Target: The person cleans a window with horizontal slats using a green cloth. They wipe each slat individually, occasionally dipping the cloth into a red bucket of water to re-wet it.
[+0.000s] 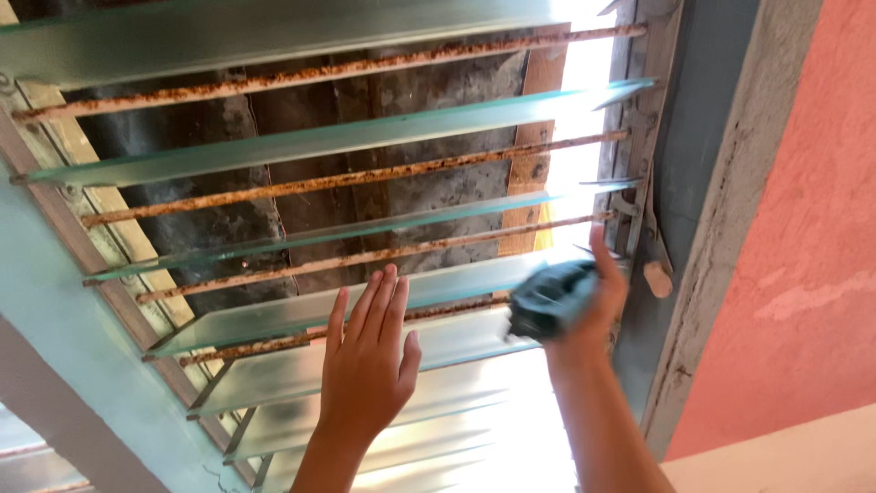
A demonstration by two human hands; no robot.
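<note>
A louvre window with several tilted glass slats point(301, 310) and rusty horizontal bars point(347, 178) fills the view. My left hand point(368, 361) lies flat with fingers spread against a lower glass slat. My right hand point(598, 297) grips a dark bunched cloth point(547, 297) pressed to the right end of a slat, close to the metal slat holders point(630, 205) on the window frame. The cloth looks blurred.
A pale green window frame point(82, 365) runs down the left side. A grey frame post point(703, 183) and a salmon-pink wall point(812, 228) stand to the right. Behind the slats is a dark corrugated surface point(429, 100) and bright daylight.
</note>
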